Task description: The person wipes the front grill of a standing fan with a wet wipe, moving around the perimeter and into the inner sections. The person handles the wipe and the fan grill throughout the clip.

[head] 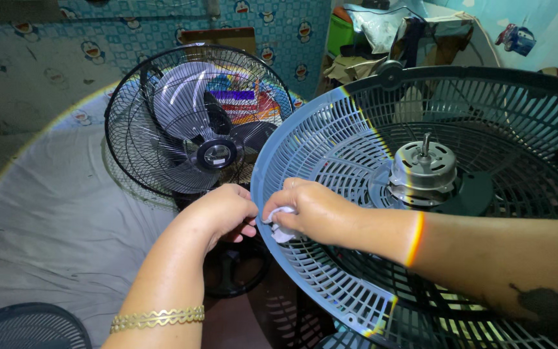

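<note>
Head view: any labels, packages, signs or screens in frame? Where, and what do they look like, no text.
Round badge: hub of the black wire-guard fan, left of centre; silver disc, dark ring.
Colourful printed panel: behind that fan's guard; purple band, with red and blue patches.
Cartoon sticker: top right wall; blue and red car shape.
Green box: top centre shelf; partly hidden.
No screens visible.

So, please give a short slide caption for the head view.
Right hand presses a white cloth on a blue fan grille; left hand holds its rim.

Dim room, bright centre, perhaps fisheye-warped, colour-fringed edges.
</note>
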